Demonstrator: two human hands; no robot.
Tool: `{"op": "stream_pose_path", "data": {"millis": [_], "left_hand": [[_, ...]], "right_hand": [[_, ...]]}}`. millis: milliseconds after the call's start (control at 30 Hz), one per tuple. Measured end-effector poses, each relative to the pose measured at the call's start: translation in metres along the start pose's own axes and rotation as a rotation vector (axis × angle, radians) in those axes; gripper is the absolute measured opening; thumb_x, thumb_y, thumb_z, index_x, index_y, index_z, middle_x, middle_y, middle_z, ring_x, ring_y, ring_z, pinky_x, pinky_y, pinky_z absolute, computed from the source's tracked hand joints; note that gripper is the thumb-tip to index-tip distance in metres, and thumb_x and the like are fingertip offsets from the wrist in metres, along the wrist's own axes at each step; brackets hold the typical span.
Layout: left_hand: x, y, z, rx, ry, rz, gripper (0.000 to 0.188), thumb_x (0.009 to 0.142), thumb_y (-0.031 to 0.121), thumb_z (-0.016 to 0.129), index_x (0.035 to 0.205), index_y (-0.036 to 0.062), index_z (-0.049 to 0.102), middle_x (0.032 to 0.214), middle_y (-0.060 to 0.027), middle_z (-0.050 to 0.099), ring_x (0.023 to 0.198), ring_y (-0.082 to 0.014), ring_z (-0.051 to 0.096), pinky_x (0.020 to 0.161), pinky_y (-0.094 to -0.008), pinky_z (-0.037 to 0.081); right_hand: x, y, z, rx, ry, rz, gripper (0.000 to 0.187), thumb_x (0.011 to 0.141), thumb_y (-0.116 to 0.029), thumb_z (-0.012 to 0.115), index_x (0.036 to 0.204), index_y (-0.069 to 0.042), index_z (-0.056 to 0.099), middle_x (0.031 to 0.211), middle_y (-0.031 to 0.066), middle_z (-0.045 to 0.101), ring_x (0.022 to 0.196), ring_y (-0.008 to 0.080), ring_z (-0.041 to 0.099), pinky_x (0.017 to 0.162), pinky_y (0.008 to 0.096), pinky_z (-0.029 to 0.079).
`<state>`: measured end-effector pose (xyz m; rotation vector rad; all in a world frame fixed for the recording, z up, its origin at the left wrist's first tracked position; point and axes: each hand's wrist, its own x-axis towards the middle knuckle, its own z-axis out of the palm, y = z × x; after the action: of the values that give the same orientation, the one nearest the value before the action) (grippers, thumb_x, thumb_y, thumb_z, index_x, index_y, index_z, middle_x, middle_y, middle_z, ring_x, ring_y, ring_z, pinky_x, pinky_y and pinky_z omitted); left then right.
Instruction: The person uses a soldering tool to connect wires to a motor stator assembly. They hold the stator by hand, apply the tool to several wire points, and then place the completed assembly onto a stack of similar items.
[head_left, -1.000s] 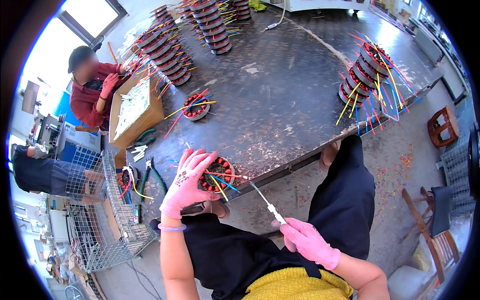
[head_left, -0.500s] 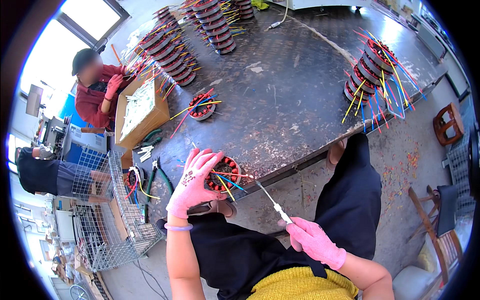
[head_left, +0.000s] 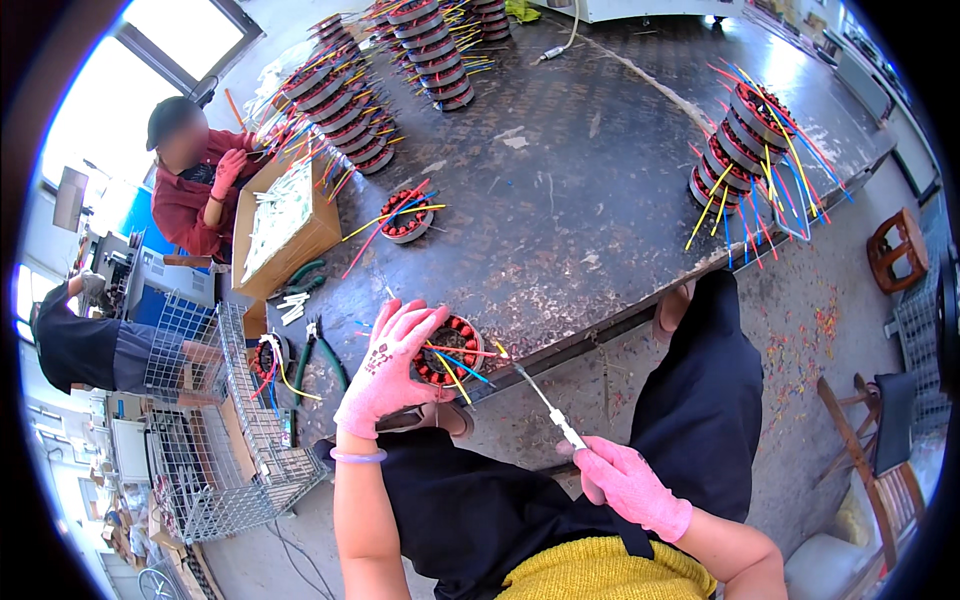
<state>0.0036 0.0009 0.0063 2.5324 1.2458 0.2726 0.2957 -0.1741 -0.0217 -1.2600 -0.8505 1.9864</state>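
At the table's near edge, my left hand (head_left: 382,372), in a pink glove, grips the left side of a motor stator (head_left: 466,332), a ring with red coils. Red, yellow and blue lead wires stick out of it toward the right. My right hand (head_left: 632,487), also gloved in pink, is closed around a slim torch-like tool (head_left: 557,415) with a white handle and a thin metal tube. The tube's tip is just below the end of a red wire (head_left: 470,350). A small yellow-orange glow shows at that wire end.
Another stator (head_left: 407,216) lies farther up the table (head_left: 560,230). Stator stacks stand at the back (head_left: 435,60) and right (head_left: 745,140). Green-handled pliers (head_left: 328,358), white sleeves (head_left: 292,306), a cardboard box (head_left: 325,225) and a wire basket (head_left: 215,480) are at left. A co-worker (head_left: 195,190) sits beyond the box.
A yellow-orange glow has appeared at the red wire's end, near the tool's tip. Both my hands stay almost in place. At the left, another person's arm has shifted.
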Motion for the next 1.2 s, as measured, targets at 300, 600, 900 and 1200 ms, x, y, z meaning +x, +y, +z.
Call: {"op": "stream_pose_path", "data": {"millis": [300, 600, 900, 1200], "left_hand": [[-0.001, 0.005, -0.003, 0.012, -0.018, -0.031, 0.107, 0.049, 0.029, 0.091, 0.146, 0.0126, 0.049, 0.142, -0.0139, 0.051, 0.143, -0.0356, 0.036, 0.123, -0.0505, 0.021], [0.000, 0.003, -0.001, 0.012, -0.018, -0.026, 0.107, 0.048, 0.030, 0.091, 0.145, 0.0129, 0.049, 0.143, -0.0140, 0.051, 0.143, -0.0360, 0.035, 0.123, -0.0504, 0.021], [0.000, 0.003, -0.002, 0.010, 0.003, -0.009, 0.103, 0.051, 0.029, 0.089, 0.145, 0.0122, 0.049, 0.136, -0.0112, 0.055, 0.140, -0.0326, 0.040, 0.124, -0.0503, 0.019], [0.001, 0.003, 0.000, -0.025, 0.036, 0.010, 0.097, 0.052, 0.031, 0.089, 0.139, 0.0106, 0.052, 0.131, -0.0098, 0.058, 0.137, -0.0310, 0.044, 0.124, -0.0500, 0.019]], "right_hand": [[0.000, 0.000, 0.002, 0.080, -0.002, 0.010, 0.034, 0.106, -0.024, 0.047, 0.129, 0.000, 0.058, 0.068, -0.0044, 0.045, 0.058, 0.0046, 0.042, 0.055, 0.0225, 0.035], [-0.001, -0.007, 0.002, -0.018, 0.006, 0.005, 0.034, 0.106, -0.023, 0.046, 0.129, 0.000, 0.058, 0.068, -0.0036, 0.045, 0.059, 0.0047, 0.043, 0.055, 0.0232, 0.036], [0.000, -0.004, 0.002, -0.007, 0.012, 0.000, 0.034, 0.106, -0.022, 0.046, 0.129, 0.000, 0.059, 0.067, -0.0037, 0.044, 0.058, 0.0048, 0.043, 0.055, 0.0234, 0.036], [-0.003, 0.002, -0.001, 0.009, 0.032, 0.002, 0.035, 0.106, -0.024, 0.047, 0.130, -0.001, 0.058, 0.067, -0.0039, 0.045, 0.058, 0.0048, 0.041, 0.055, 0.0227, 0.035]]}}
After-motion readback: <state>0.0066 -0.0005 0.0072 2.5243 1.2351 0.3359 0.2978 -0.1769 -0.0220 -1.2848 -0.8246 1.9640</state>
